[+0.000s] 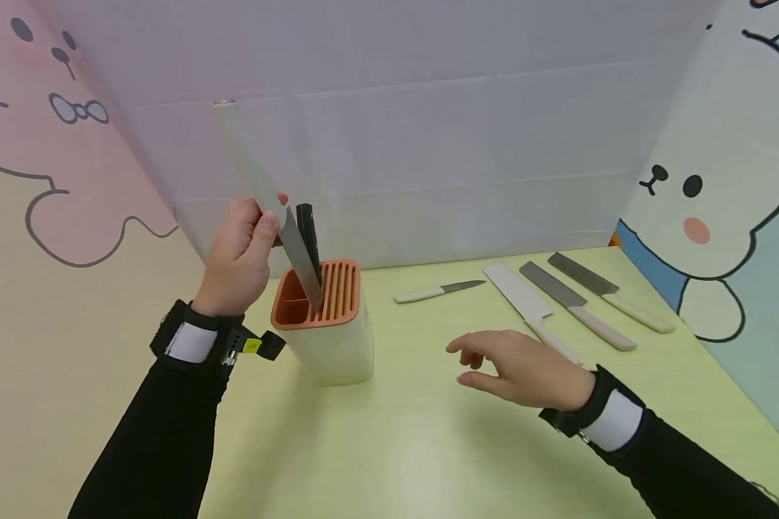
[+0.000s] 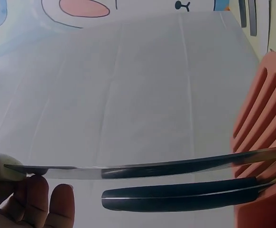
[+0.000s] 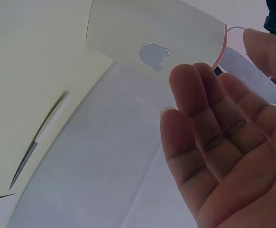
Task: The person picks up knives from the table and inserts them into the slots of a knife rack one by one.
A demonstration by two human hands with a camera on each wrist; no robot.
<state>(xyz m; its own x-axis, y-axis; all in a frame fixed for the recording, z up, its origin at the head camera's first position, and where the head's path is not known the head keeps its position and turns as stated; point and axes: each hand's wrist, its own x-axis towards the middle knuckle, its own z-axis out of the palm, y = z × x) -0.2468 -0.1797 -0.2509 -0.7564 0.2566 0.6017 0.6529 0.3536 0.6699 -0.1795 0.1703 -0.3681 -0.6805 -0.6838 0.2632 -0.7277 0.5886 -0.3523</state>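
Note:
My left hand point(image 1: 236, 252) grips a knife by its pale handle point(image 1: 249, 158), blade point(image 1: 300, 256) slanting down. The tip meets the slotted orange top of a white knife block point(image 1: 327, 353); how deep it sits in a slot I cannot tell. Beside that blade, a black handle point(image 1: 307, 229) stands up out of the block. In the left wrist view the blade point(image 2: 176, 168) runs just above this black handle point(image 2: 180, 195). My right hand point(image 1: 526, 367) hovers over the table, fingers loosely bent, holding nothing; its palm point(image 3: 242, 185) shows in the right wrist view.
A small paring knife point(image 1: 422, 294) lies right of the block. Farther right lie a broad cleaver-like knife point(image 1: 516, 288) and two other knives with pale handles, one grey blade point(image 1: 552, 283) and another point(image 1: 581, 272). A pale sheet point(image 1: 428, 144) closes off the table's back.

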